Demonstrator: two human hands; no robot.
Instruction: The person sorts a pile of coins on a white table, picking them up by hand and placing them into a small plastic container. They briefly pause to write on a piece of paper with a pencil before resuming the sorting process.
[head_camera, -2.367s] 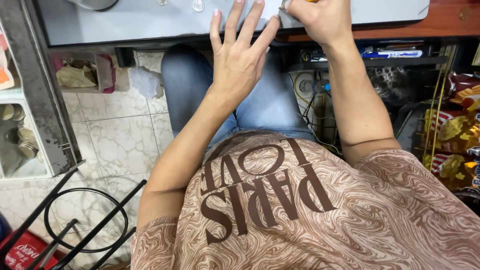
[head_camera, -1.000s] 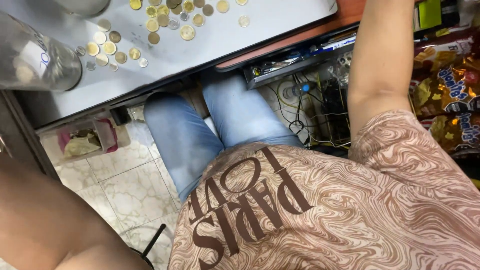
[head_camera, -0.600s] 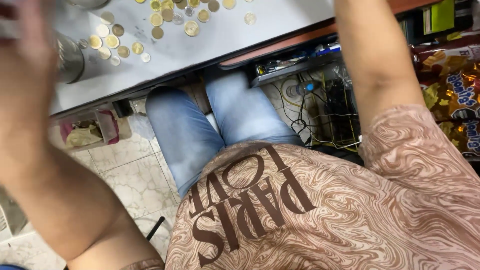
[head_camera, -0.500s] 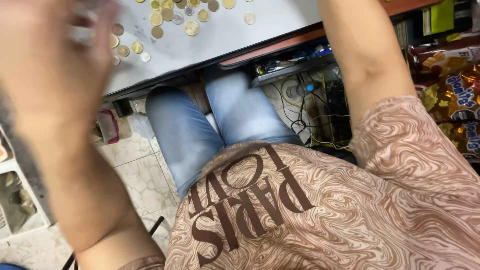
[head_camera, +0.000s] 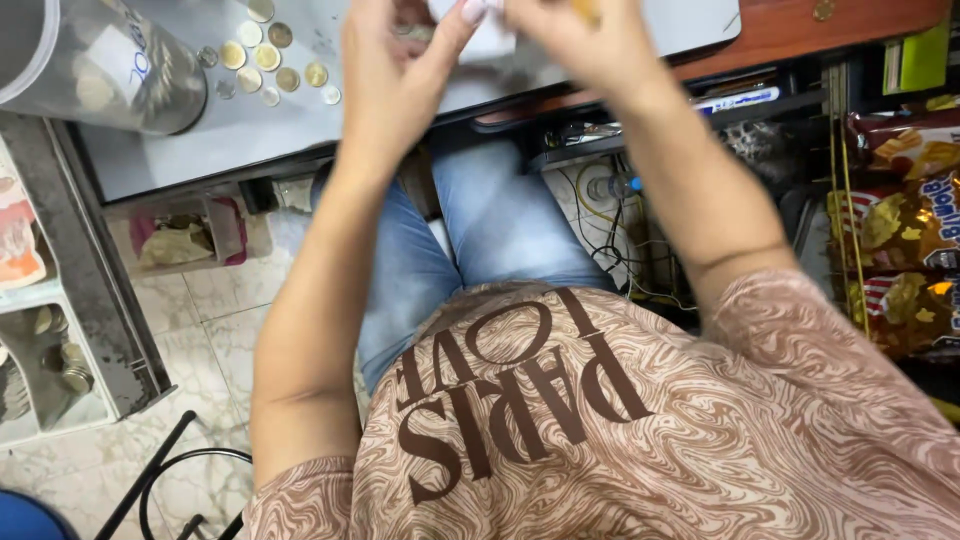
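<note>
Fingers of both hands are meeting at twelve o'clock, over the grey surface (head_camera: 250, 130). Left hand (head_camera: 395, 75) is curling its fingers narrow around what looks like a few coins, thumb pressing toward a small white slip (head_camera: 487, 38); right hand (head_camera: 580, 45) is pinching narrow from the other side, a yellowish bit showing at its fingertips, too cropped to name. Whether the slip is gripped by one hand or both, cannot tell.

Largest first: patterned brown shirt (head_camera: 620, 440) is filling six o'clock, blue jeans (head_camera: 470, 240) running up the centre. Grey surface is spanning ten to one o'clock, wooden edge (head_camera: 830, 25) at one o'clock.

Progress, as a judgement: counting or sorting of coins seems partway. Loose coins (head_camera: 265, 65) are lying spread at eleven o'clock, not yet gathered; some appear already in hand.

Containers: clear plastic jar (head_camera: 95, 60) is lying on its side at ten o'clock, coins visible inside, just beside the loose ones. White tray (head_camera: 40, 370) at eight o'clock is holding stacked coins in compartments. Small bin (head_camera: 185, 235) under the surface is holding crumpled paper. Snack packets (head_camera: 900, 240) are hanging at three o'clock.
</note>
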